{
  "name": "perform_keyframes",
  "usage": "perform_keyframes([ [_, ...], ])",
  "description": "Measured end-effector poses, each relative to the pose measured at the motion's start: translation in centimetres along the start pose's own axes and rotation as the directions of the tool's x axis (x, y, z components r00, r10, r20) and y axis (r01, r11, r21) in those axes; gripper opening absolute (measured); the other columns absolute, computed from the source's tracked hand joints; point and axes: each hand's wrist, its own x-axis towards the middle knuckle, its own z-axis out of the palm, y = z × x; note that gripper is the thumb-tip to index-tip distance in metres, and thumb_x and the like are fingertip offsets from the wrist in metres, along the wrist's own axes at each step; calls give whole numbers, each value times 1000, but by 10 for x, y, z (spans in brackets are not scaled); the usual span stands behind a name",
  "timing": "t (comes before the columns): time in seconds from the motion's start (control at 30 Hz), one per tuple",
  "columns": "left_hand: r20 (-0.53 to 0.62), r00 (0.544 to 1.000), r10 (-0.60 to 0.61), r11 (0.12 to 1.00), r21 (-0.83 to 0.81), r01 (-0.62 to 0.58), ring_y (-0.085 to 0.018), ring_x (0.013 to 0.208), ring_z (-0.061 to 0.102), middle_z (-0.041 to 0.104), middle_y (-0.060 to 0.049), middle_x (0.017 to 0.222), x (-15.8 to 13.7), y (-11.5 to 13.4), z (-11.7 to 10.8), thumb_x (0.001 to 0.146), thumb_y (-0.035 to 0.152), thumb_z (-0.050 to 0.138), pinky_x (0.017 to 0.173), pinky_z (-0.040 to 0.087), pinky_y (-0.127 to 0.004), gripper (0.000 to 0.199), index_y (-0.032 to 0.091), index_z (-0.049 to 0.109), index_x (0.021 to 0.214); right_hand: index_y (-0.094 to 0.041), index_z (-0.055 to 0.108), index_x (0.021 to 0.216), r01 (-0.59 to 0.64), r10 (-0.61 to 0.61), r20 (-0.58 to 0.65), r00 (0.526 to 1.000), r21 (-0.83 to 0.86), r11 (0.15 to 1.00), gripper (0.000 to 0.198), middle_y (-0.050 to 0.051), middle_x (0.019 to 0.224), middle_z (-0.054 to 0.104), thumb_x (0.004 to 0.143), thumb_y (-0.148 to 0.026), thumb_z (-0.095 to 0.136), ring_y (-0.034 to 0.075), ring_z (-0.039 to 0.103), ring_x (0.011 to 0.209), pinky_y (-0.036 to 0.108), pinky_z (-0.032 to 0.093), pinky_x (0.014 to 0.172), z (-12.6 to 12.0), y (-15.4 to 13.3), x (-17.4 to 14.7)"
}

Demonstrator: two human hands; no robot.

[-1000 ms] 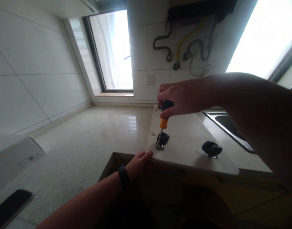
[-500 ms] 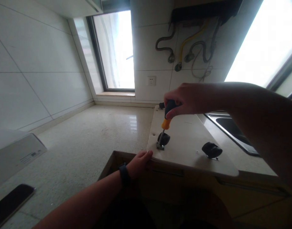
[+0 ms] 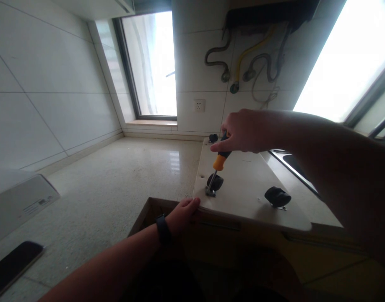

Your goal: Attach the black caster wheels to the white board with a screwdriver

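Note:
My right hand (image 3: 243, 130) is wrapped round the dark and orange handle of a screwdriver (image 3: 219, 162). The shaft slants down, its tip at the metal plate of a black caster (image 3: 215, 183). That caster is mounted near the front left corner of a white board (image 3: 239, 188) lying on the counter. With fingers closed over the board's front left edge, my left hand (image 3: 185, 213) grips it; the fingers underneath are hidden. Another caster (image 3: 277, 197) sits at the board's right, and a third caster (image 3: 213, 137) at its far left corner.
A stone counter (image 3: 142, 167) runs to the left, with an opening in front of it. A phone-like dark slab (image 3: 16, 268) and a pale box (image 3: 25, 205) lie at left. Behind the board's right side is a sink (image 3: 295, 165). Pipes (image 3: 238, 63) hang on the wall.
My right hand has shifted slightly right and its grip on the screwdriver handle has turned, the thumb now lying further across it. My left hand stays on the board's edge.

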Motion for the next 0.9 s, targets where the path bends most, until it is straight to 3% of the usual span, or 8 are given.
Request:
perform_keyframes([
  [0.17, 25, 999, 23, 1000, 17, -23, -8, 47, 41, 42, 8, 54, 0, 4, -1, 66, 89, 64, 48, 38, -24, 72, 20, 47, 69, -25, 69, 88, 9, -7, -103, 995, 18, 1000, 52, 4, 65, 69, 79, -74, 57, 24, 64, 60, 36, 38, 56, 5, 0, -12],
  [0.3, 57, 998, 17, 999, 26, -18, -8, 47, 41, 42, 7, 54, 1, 4, -2, 67, 88, 64, 47, 37, -24, 71, 20, 46, 69, -28, 62, 115, 156, -139, -151, 979, 107, 982, 49, 6, 93, 74, 78, -60, 67, 26, 66, 76, 36, 41, 61, 6, 0, -23],
  [0.4, 64, 998, 16, 1000, 25, -18, -7, 47, 40, 42, 7, 54, 1, 1, -1, 69, 87, 64, 47, 38, -24, 69, 20, 46, 69, -29, 64, 110, 234, -205, -166, 965, 180, 956, 38, 4, 97, 74, 80, -51, 71, 25, 66, 81, 37, 43, 65, 0, -1, -29],
  [0.6, 71, 997, 20, 999, 35, -23, -8, 48, 41, 42, 7, 55, 1, -1, 0, 69, 87, 62, 48, 38, -24, 69, 20, 45, 68, -26, 66, 104, 216, -156, -274, 949, 204, 955, 28, 6, 96, 72, 82, -43, 73, 26, 65, 83, 39, 44, 69, -7, 1, -25],
  [0.77, 77, 997, -1, 999, 50, -3, -8, 49, 41, 44, 7, 57, -1, -3, -1, 72, 84, 63, 49, 39, -24, 66, 20, 47, 71, -27, 66, 101, 299, -258, -215, 942, 186, 936, 27, 3, 98, 72, 80, -42, 73, 24, 64, 85, 38, 44, 71, 1, 6, -11],
  [0.9, 86, 996, -13, 998, 61, 8, -8, 50, 42, 45, 7, 58, -2, -6, -1, 74, 82, 63, 50, 39, -24, 65, 20, 48, 72, -27, 66, 102, 291, -263, -155, 952, 206, 934, 27, 2, 98, 72, 81, -43, 71, 22, 64, 84, 36, 44, 71, 5, 11, -6],
])
